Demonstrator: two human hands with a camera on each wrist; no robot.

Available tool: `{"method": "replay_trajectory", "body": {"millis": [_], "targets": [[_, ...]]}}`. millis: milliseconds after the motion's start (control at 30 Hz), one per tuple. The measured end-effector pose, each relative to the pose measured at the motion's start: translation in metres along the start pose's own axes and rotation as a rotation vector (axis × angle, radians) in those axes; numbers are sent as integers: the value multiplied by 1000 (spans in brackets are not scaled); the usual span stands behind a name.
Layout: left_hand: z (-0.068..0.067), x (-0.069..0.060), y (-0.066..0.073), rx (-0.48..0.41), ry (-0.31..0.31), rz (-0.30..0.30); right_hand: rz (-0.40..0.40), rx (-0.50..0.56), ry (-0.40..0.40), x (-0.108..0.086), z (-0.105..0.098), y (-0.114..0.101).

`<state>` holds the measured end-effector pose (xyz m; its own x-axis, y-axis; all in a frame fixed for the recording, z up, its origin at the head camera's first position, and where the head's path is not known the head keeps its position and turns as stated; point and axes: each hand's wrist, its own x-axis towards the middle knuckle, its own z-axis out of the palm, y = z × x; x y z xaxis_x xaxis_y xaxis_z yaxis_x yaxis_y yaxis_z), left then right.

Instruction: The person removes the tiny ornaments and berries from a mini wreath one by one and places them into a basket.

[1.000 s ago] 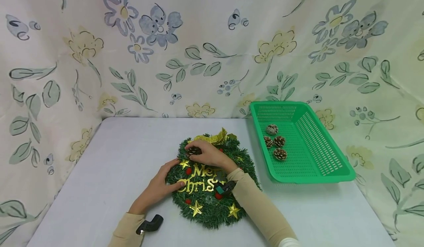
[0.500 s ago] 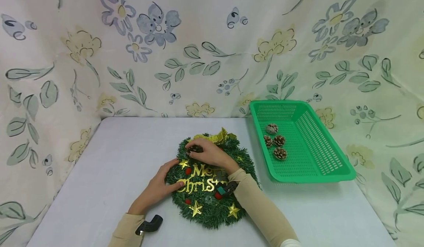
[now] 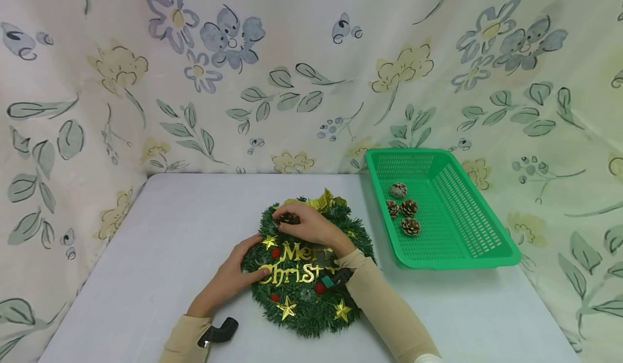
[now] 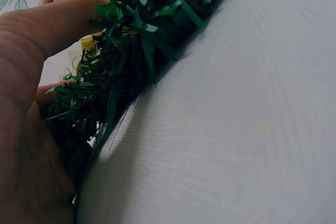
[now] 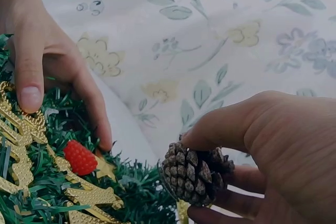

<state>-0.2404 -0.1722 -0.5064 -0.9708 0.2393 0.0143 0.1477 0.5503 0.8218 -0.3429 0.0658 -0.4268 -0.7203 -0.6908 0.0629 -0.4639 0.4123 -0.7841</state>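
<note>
A green Christmas wreath (image 3: 311,319) lies on the white table, with gold "Merry Christmas" lettering (image 3: 292,274), gold stars (image 3: 287,308), red berries (image 5: 80,157) and a gold bow (image 3: 327,200). My left hand (image 3: 233,274) grips its left edge, thumb on top near the lettering and fingers round the outer side. Over the wreath's upper left part, my right hand (image 3: 313,225) pinches a brown pine cone (image 5: 189,174) between thumb and fingers. Whether the cone touches the greenery cannot be told. My right forearm hides part of the lettering.
A green plastic basket (image 3: 462,260) stands to the right of the wreath. Several pine cones (image 3: 410,226) lie along its left side. White table surface (image 3: 146,265) extends left of the wreath, and a floral curtain (image 3: 292,109) hangs behind the table.
My right hand has shifted very slightly right with the pine cone still pinched. The left hand keeps its place on the wreath.
</note>
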Motion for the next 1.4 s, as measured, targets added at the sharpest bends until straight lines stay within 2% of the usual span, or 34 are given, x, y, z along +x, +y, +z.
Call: {"method": "replay_trajectory", "body": {"millis": [567,867,1067,1400], "targets": [[0,-2,1,9,-8,3,0,-32,-42,-20,-12,-8],[1,-2,-1,-1,-3,18,45,-69,-73,-40,-20,-12],[0,-1,-3,-21,-6,12,61,-70,-60,-52,-26,-14],[1,-1,-3,-6,-6,18,29,-111,-46,-62,-34,-15]]}}
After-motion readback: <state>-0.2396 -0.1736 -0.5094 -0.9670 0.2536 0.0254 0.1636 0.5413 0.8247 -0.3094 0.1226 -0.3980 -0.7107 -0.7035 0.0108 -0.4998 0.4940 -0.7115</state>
